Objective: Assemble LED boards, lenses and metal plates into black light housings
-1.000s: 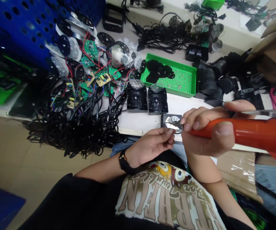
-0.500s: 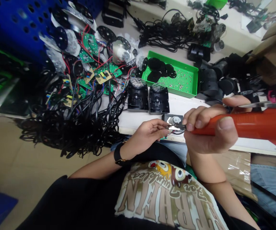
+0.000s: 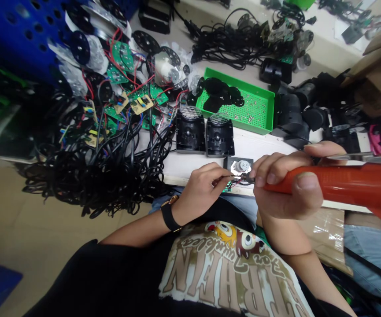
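Observation:
My right hand (image 3: 284,182) is wrapped around an orange power screwdriver (image 3: 349,187), held almost level with its dark tip (image 3: 247,177) pointing left. The thumb and fingertips of my left hand (image 3: 203,185) pinch together just left of that tip, on something too small to make out. Behind the fingertips, on the bench edge, a small grey motor (image 3: 242,166) sits on a white plate in a black housing (image 3: 229,163). Thin red and dark wires and part of a green circuit board (image 3: 226,187) show below it.
Two black plastic shells (image 3: 219,136) stand behind my hands. Beyond them a green tray (image 3: 268,121) holds screws and black discs. Circuit boards and coiled black cables (image 3: 111,171) crowd the left; black housings (image 3: 289,112) pile up on the right. Another person's jeans (image 3: 362,251) appear lower right.
The screwdriver's body has dropped slightly, along with my right hand. My left fingertips have shifted a little, and more of the motor, wires and green board shows now.

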The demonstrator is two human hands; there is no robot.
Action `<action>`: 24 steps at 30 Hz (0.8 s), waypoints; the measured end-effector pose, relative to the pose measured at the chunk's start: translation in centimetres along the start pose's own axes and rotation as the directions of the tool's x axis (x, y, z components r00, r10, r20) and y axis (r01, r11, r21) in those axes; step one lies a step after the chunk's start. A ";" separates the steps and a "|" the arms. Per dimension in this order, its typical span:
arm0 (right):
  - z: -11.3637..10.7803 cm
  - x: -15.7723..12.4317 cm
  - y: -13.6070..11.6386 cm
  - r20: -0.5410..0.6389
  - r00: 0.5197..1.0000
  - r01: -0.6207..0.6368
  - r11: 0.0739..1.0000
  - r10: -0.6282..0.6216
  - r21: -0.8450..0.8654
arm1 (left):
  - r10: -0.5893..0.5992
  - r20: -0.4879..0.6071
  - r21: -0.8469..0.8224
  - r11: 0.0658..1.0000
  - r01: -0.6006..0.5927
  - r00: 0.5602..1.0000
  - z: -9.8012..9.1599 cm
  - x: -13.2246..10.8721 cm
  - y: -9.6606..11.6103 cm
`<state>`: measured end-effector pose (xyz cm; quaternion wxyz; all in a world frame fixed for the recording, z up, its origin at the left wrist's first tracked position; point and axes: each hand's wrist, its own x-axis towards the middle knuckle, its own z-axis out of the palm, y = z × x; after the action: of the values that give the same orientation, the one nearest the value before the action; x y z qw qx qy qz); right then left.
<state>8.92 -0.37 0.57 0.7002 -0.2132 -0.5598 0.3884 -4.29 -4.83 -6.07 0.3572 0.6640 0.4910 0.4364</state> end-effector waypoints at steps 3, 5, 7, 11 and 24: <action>-0.1 -0.3 0.1 -0.017 1.000 -0.011 1.000 0.011 -0.008 | 0.005 -0.019 0.029 1.000 -0.004 1.000 0.3 0.0 -0.1; -0.1 -0.4 0.1 -0.013 1.000 -0.021 1.000 0.021 0.005 | 0.006 -0.034 0.034 0.999 -0.005 0.999 0.5 0.0 -0.2; -0.2 -0.5 0.1 0.003 0.999 -0.035 0.999 0.035 0.003 | 0.001 -0.050 0.032 0.999 0.001 0.999 0.7 0.1 -0.3; -0.2 -0.5 0.2 -0.025 0.998 -0.054 0.998 0.053 -0.027 | -0.007 -0.056 -0.003 1.000 0.007 0.998 0.7 0.3 -0.5; 0.0 -0.5 0.4 -0.040 0.999 0.002 1.000 -0.003 -0.025 | 0.037 -0.055 0.000 0.999 -0.037 0.998 0.6 0.4 -0.9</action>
<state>8.78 -0.54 -0.04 0.7090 -0.2288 -0.5508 0.3764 -3.97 -4.26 -7.05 0.3356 0.6608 0.4880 0.4611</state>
